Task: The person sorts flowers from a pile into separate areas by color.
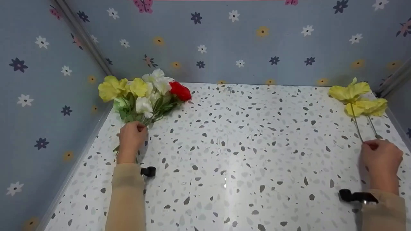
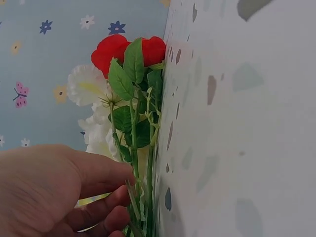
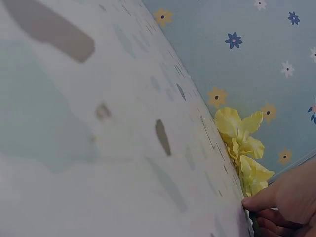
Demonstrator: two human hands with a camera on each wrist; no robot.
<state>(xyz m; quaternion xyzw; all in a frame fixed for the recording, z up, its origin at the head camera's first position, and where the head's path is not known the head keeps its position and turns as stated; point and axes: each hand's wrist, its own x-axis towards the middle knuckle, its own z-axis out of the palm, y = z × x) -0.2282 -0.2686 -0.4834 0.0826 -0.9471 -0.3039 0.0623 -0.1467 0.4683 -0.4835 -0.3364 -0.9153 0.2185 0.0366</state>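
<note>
At the back left lies a bunch of artificial flowers: yellow flowers (image 1: 110, 89), white flowers (image 1: 144, 106) and a red flower (image 1: 180, 91). My left hand (image 1: 132, 137) pinches a green stem (image 2: 132, 197) just below the blooms, thumb against fingertips. Two red blooms (image 2: 109, 53) with green leaves show beyond it in the left wrist view. Far to the right, two yellow flowers (image 1: 349, 92) lie near the back corner. My right hand (image 1: 383, 157) pinches one thin stem (image 1: 357, 128) between thumb and fingers; the second stem runs down beside that hand.
The speckled white tabletop (image 1: 237, 154) stretches between the hands. Blue-grey panels with printed flowers (image 1: 224, 41) stand along the back and both sides. A dark wrist camera (image 1: 149, 171) sits at the left cuff, another (image 1: 346, 195) at the right.
</note>
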